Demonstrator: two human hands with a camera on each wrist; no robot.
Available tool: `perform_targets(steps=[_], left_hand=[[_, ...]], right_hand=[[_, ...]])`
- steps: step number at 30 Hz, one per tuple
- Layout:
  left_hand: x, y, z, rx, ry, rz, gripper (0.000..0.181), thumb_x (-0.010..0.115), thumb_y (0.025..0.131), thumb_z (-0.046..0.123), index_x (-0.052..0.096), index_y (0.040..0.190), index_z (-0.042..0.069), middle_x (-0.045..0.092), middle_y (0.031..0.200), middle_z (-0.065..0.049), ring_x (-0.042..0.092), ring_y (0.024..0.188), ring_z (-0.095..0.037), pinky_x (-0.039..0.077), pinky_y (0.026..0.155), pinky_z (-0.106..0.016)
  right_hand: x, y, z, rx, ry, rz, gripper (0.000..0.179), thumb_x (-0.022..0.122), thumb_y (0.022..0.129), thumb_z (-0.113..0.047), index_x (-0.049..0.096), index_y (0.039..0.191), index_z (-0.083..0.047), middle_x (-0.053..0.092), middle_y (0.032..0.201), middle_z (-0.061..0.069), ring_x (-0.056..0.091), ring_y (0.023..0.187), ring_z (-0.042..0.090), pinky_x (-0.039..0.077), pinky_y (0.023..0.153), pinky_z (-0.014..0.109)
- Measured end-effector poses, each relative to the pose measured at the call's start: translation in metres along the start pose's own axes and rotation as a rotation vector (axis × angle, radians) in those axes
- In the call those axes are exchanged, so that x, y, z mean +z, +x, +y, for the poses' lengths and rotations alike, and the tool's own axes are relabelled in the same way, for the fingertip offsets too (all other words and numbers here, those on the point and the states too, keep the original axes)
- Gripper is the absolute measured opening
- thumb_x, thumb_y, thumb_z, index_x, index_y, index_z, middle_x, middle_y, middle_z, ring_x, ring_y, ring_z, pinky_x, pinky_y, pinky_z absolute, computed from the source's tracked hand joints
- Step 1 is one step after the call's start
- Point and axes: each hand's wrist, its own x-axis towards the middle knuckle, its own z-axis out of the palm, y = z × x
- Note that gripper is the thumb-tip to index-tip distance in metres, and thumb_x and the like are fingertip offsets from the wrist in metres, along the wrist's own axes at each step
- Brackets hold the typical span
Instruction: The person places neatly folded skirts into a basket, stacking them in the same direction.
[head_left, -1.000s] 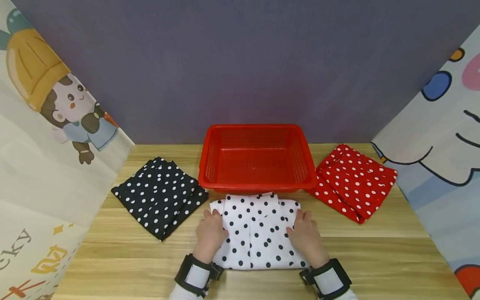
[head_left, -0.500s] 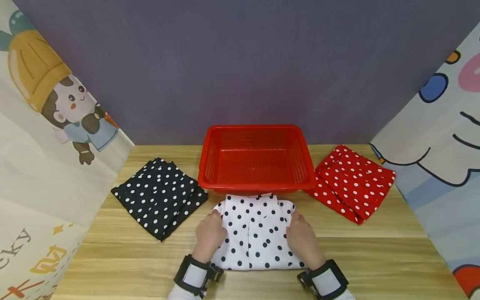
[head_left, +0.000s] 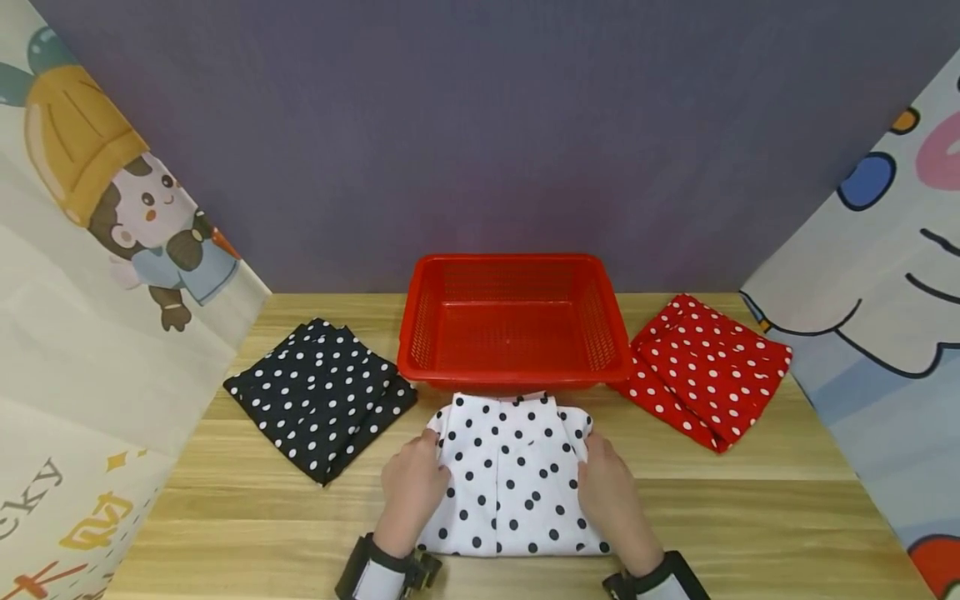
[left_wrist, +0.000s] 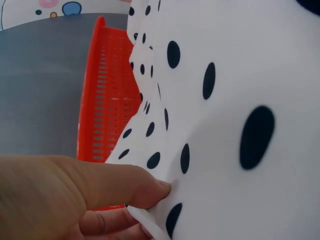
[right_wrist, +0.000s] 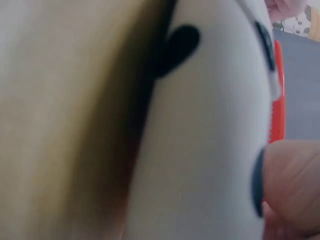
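Note:
A folded white cloth with black polka dots (head_left: 517, 483) is in front of the red basket (head_left: 510, 333). My left hand (head_left: 415, 487) grips its left edge; the left wrist view shows the thumb (left_wrist: 145, 187) on top and fingers curled underneath. On the opposite edge, my right hand (head_left: 611, 487) pinches the cloth, its thumb (right_wrist: 290, 182) pressed on the fabric in the right wrist view. That view also shows a dark gap between the cloth's near side and the wooden tabletop. The cloth's far edge reaches close to the basket's front rim.
A folded black cloth with white dots (head_left: 322, 396) lies on the left of the wooden table (head_left: 225, 517). On the right, a folded red cloth with white dots (head_left: 708, 371) reaches up against the basket. A grey wall (head_left: 510, 142) rises behind.
My fingers have gone from lying spread on the cloth's sides to curling round its edges. The cloth's near edge has shifted slightly towards me, and both hands with it.

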Motion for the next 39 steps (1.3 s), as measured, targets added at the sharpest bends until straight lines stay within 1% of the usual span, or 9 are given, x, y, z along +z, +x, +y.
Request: perform_targets(steps=[7,10,15,18,24,27,29,33,39], left_hand=[[-0.006,-0.011,-0.001,0.001,-0.033,0.068,0.035,0.07,0.065,0.001,0.064,0.099,0.002,0.066,0.078,-0.008,0.052,0.053,-0.018,0.037,0.044,-0.028],[-0.009,-0.016,-0.002,0.008,-0.052,0.084,0.035,0.071,0.064,0.001,0.064,0.099,0.003,0.065,0.08,-0.007,0.055,0.055,-0.018,0.039,0.046,-0.029],[-0.015,-0.022,-0.001,0.037,-0.059,0.1,0.035,0.071,0.063,0.002,0.063,0.098,0.004,0.064,0.078,-0.006,0.054,0.055,-0.017,0.038,0.046,-0.029],[-0.018,-0.024,0.0,0.056,-0.06,0.119,0.035,0.071,0.063,0.002,0.062,0.097,0.005,0.063,0.079,-0.005,0.054,0.055,-0.016,0.038,0.046,-0.028],[-0.025,-0.024,0.003,0.103,-0.074,0.175,0.037,0.071,0.064,0.002,0.06,0.099,0.004,0.062,0.082,-0.006,0.055,0.057,-0.018,0.041,0.048,-0.03],[-0.029,-0.022,0.005,0.129,-0.083,0.203,0.036,0.071,0.064,0.003,0.06,0.099,0.004,0.061,0.082,-0.006,0.054,0.057,-0.018,0.04,0.047,-0.03],[-0.031,-0.019,0.007,0.137,-0.092,0.21,0.036,0.07,0.065,0.003,0.059,0.099,0.004,0.06,0.081,-0.006,0.052,0.055,-0.017,0.038,0.046,-0.028],[-0.035,-0.012,0.01,0.142,-0.108,0.206,0.037,0.07,0.066,0.004,0.058,0.1,0.005,0.058,0.077,-0.004,0.047,0.05,-0.015,0.034,0.043,-0.025],[-0.045,0.001,0.015,0.174,-0.12,0.239,0.035,0.07,0.067,0.004,0.059,0.1,0.003,0.058,0.078,-0.006,0.048,0.053,-0.016,0.036,0.044,-0.024]], right_hand=[[-0.002,-0.014,-0.001,-0.036,-0.028,0.105,0.036,0.057,0.086,-0.006,0.045,0.117,0.009,0.056,0.101,0.021,0.057,0.086,0.03,0.05,0.072,0.044],[-0.004,-0.02,-0.002,-0.05,-0.028,0.156,0.035,0.058,0.086,-0.006,0.046,0.115,0.009,0.055,0.1,0.021,0.056,0.084,0.03,0.049,0.07,0.044],[-0.005,-0.026,-0.001,-0.048,-0.041,0.19,0.032,0.059,0.085,-0.006,0.047,0.112,0.007,0.055,0.094,0.018,0.054,0.077,0.027,0.047,0.062,0.041],[-0.007,-0.027,-0.002,-0.05,-0.043,0.216,0.033,0.06,0.084,-0.006,0.047,0.111,0.006,0.055,0.093,0.018,0.054,0.075,0.027,0.048,0.061,0.041],[-0.011,-0.023,-0.002,-0.148,-0.041,0.369,0.031,0.064,0.078,0.0,0.049,0.104,0.007,0.054,0.086,0.018,0.054,0.072,0.029,0.048,0.058,0.042],[-0.015,-0.019,-0.003,-0.186,-0.041,0.418,0.031,0.066,0.076,0.001,0.049,0.102,0.007,0.053,0.081,0.017,0.053,0.068,0.028,0.047,0.055,0.039],[-0.019,-0.015,-0.004,-0.198,-0.036,0.426,0.031,0.066,0.077,0.002,0.049,0.102,0.007,0.053,0.08,0.016,0.052,0.066,0.027,0.046,0.054,0.037],[-0.027,-0.008,-0.007,-0.188,-0.032,0.404,0.032,0.065,0.079,-0.001,0.047,0.105,0.006,0.053,0.083,0.016,0.051,0.065,0.024,0.046,0.053,0.034],[-0.042,0.003,-0.015,-0.185,-0.019,0.355,0.035,0.063,0.082,-0.003,0.045,0.11,0.006,0.053,0.091,0.019,0.052,0.065,0.024,0.048,0.052,0.032]])
